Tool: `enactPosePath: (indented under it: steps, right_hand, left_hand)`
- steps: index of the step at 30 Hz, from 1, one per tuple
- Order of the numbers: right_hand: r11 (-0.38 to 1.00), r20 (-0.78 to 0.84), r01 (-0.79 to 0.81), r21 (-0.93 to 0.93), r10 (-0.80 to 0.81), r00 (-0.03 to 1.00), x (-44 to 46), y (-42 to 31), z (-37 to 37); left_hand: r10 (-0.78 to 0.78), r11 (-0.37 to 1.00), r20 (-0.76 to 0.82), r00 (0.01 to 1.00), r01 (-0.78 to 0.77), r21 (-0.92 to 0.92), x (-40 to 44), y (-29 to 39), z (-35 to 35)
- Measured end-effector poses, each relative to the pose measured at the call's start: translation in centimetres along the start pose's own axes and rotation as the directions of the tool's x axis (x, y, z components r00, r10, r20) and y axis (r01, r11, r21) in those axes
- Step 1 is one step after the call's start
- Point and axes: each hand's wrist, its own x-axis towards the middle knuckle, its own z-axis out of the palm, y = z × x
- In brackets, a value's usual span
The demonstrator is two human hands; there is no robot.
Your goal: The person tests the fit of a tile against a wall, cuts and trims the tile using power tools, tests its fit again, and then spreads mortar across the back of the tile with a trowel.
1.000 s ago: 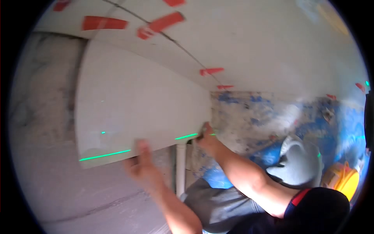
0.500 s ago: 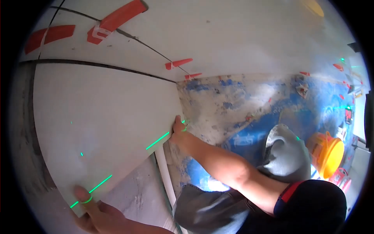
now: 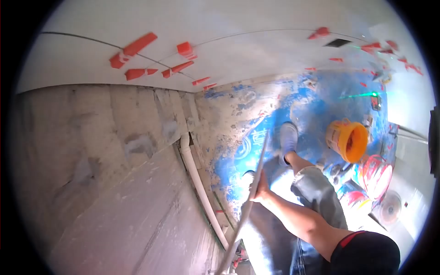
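My right hand (image 3: 260, 189) is closed on the edge of a large tile (image 3: 244, 217), which is turned almost edge-on to me. The tile runs from the middle of the view down to the bottom edge, above the floor and in front of my legs. My left hand is out of view. To the left lies bare, patchy wall (image 3: 114, 119), below a row of light tiles (image 3: 256, 55). Red levelling wedges (image 3: 137, 46) sit along the tile joints.
A white pipe (image 3: 199, 188) runs down beside the bare wall. On the blue-stained floor (image 3: 275, 119) stand a yellow bucket (image 3: 339, 137), a pink-and-white bucket (image 3: 373, 176) and a laser level (image 3: 376, 101) casting a green line. My shoe (image 3: 288, 137) is near the yellow bucket.
The tile has come away from the wall and swung to the right, now edge-on. The bare wall behind it shows. My left hand has left the view, and the view has shifted right.
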Motion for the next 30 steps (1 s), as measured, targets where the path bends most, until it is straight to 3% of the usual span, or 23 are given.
enactPosePath:
  steps: [2, 4, 7, 9, 11, 12, 13, 16, 17, 19, 22, 24, 25, 27, 29, 30]
  right_hand:
    - [0.989, 0.077, 0.147, 0.031, -0.149, 0.986, -2.9, -1.0, -3.9]
    - [0.968, 0.260, 0.177, 0.180, -0.221, 0.940, -4.6, -2.2, -8.4]
    - [0.892, 0.278, 0.280, 0.356, -0.387, 0.879, -13.7, -2.6, -7.9]
    - [0.783, 0.190, 0.361, 0.506, -0.509, 0.839, -20.8, -2.5, -7.2]
    - [0.645, -0.023, 0.456, 0.613, -0.563, 0.826, -28.0, -2.5, -7.8]
    - [0.626, -0.212, 0.521, 0.580, -0.501, 0.839, -32.5, -2.4, -8.3]
    - [0.581, -0.278, 0.601, 0.549, -0.551, 0.787, -29.8, -2.0, -11.3]
    - [0.578, -0.451, 0.655, 0.487, -0.476, 0.755, -36.3, -0.1, -15.6]
    - [0.611, -0.510, 0.664, 0.432, -0.441, 0.738, -38.2, 1.1, -17.8]
    - [0.571, -0.542, 0.658, 0.492, -0.391, 0.744, -39.6, 3.9, -24.7]
    - [0.516, -0.525, 0.668, 0.535, -0.417, 0.742, -43.9, 8.9, -33.7]
    - [0.215, -0.455, 0.612, 0.761, -0.496, 0.739, -48.2, 12.6, -38.8]
    - [0.156, -0.477, 0.615, 0.773, -0.497, 0.725, -48.0, 14.5, -42.1]
    - [-0.102, -0.318, 0.376, 0.921, -0.754, 0.575, -45.4, 17.5, -48.9]
    - [-0.234, -0.336, 0.284, 0.930, -0.853, 0.400, -50.0, 21.0, -54.1]
    - [-0.250, -0.371, 0.290, 0.924, -0.775, 0.512, -56.2, 23.4, -55.8]
  left_hand:
    - [-0.163, 0.970, 0.112, 0.980, 0.180, -0.163, 0.1, 0.0, -0.6]
    - [-0.168, 0.954, 0.191, 0.967, 0.208, -0.214, 0.3, 0.1, -1.8]
    - [-0.052, 0.959, 0.327, 0.944, 0.138, -0.248, 4.0, 1.7, -2.2]
    - [0.088, 0.961, 0.426, 0.900, 0.037, -0.276, 8.7, 5.2, -1.1]
    - [0.236, 0.953, 0.532, 0.813, -0.087, -0.291, 12.6, 10.5, 0.5]
    - [0.303, 0.941, 0.574, 0.761, -0.145, -0.305, 13.8, 13.9, 1.7]
    - [0.360, 0.927, 0.608, 0.708, -0.201, -0.315, 14.6, 17.3, 2.7]
    - [0.481, 0.876, 0.686, 0.546, -0.327, -0.354, 13.7, 27.3, 6.4]
    - [0.507, 0.859, 0.706, 0.494, -0.357, -0.366, 12.5, 30.4, 7.7]
    - [0.558, 0.816, 0.729, 0.396, -0.421, -0.396, 7.3, 35.2, 10.5]
    - [0.581, 0.774, 0.775, 0.248, -0.463, -0.432, -1.7, 41.1, 14.6]
    - [0.581, 0.754, 0.801, 0.147, -0.469, -0.460, -8.9, 44.1, 17.3]
    - [0.577, 0.747, 0.810, 0.103, -0.467, -0.473, -12.7, 45.2, 18.5]
    - [0.568, 0.734, 0.823, 0.010, -0.459, -0.501, -20.7, 46.8, 20.6]
    - [0.560, 0.718, 0.825, -0.072, -0.455, -0.527, -28.6, 48.1, 21.9]
    - [0.550, 0.709, 0.825, -0.130, -0.450, -0.543, -32.7, 48.8, 22.6]
